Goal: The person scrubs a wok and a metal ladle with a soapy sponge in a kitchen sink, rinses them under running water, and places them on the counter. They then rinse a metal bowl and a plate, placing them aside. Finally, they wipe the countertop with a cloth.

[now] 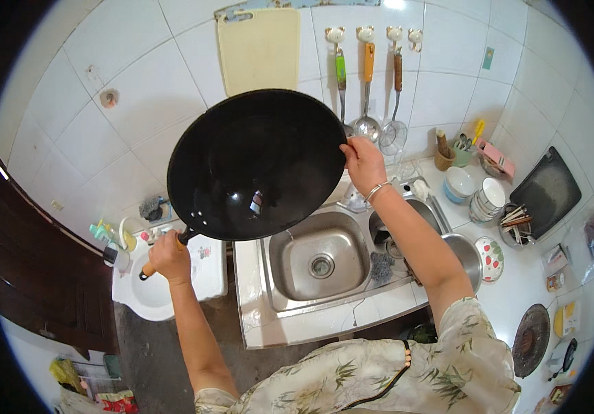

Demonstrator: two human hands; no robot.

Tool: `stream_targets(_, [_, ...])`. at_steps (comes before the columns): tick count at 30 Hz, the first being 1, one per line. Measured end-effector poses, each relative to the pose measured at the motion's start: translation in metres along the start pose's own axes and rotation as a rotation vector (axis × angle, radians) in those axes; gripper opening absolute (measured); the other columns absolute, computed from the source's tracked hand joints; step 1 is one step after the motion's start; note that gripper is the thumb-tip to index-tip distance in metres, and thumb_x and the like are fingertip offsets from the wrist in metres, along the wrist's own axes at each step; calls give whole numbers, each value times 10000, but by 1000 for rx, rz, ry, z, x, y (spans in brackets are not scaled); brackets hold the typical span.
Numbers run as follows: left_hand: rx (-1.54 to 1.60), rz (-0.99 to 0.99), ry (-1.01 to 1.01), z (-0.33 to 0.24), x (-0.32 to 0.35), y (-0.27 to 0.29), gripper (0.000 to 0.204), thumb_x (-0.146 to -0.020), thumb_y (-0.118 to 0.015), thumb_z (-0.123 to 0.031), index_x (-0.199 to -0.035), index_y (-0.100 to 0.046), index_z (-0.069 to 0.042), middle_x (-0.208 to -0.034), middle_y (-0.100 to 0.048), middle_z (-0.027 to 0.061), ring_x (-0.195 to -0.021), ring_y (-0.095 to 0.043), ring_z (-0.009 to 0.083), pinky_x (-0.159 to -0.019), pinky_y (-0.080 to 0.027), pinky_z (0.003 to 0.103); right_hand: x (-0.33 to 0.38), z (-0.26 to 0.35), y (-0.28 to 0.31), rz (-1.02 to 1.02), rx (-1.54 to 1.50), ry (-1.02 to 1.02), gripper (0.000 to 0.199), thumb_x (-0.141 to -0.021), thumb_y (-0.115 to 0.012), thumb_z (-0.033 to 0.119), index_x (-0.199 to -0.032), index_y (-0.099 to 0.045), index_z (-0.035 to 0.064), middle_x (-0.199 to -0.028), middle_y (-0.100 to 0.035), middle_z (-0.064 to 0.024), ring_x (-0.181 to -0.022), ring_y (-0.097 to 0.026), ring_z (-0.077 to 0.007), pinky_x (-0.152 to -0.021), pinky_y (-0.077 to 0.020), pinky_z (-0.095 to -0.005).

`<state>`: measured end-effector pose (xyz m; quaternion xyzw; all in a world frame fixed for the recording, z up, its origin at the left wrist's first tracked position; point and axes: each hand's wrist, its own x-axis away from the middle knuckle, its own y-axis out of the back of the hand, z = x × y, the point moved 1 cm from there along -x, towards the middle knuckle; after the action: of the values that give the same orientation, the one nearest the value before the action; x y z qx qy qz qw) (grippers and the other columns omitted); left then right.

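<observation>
A large black wok is held up in front of me, tilted so its dark inside faces me. My left hand is closed round its wooden handle, over the white washbasin. At the opposite rim, my right hand grips the edge with its fingers. Below the wok lies a steel double sink, and its left bowl shows a drain and no dishes. A grey scouring pad rests beside the right bowl, which my right forearm partly covers.
Ladles and a skimmer hang on the tiled wall near a cream cutting board. On the right counter stand stacked bowls, a steel pan, a strawberry-patterned lid and a black tray. A dark door is at left.
</observation>
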<state>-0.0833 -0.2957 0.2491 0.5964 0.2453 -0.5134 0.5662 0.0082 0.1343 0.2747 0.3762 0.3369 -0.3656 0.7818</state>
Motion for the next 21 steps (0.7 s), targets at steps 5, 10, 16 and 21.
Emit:
stream_targets(5, [-7,-177,-5,-1,-56,16,57,-735,-662,-115,-767,-615,-118,-662,-568,28,-640,-559,233,-589,-400,364,-25,36,46,-208,53,167,59,-812,-617,49,-849,-576,29,-722,-541,-128,-645,-542,-299,-572,-445,-347])
stream_targets(10, [60,-267,-41,3,-77,21,65,-739,-654,-110,-786,-610,-120,-709,-585,32,-674,-568,245,-613,-408,364,-21,44,59,-322,-1,220,85,-796,-627,23,-868,-583,24,-724,-548,-125,-627,-539,-275,-565,-440,-328])
stream_targets(16, [133,-142,-42,2,-45,0,71,-721,-648,-106,-771,-600,-123,-721,-585,36,-711,-574,250,-635,-407,374,4,32,44,-235,94,64,115,-791,-647,108,-866,-574,61,-779,-584,-127,-720,-577,-326,-596,-468,-389])
stream_targets(21, [262,183,-22,12,11,-24,79,-703,-595,-51,-762,-584,-104,-695,-587,91,-684,-579,305,-613,-429,424,31,20,15,75,239,-148,152,-845,-565,206,-877,-596,62,-845,-608,-152,-823,-580,-346,-703,-465,-431])
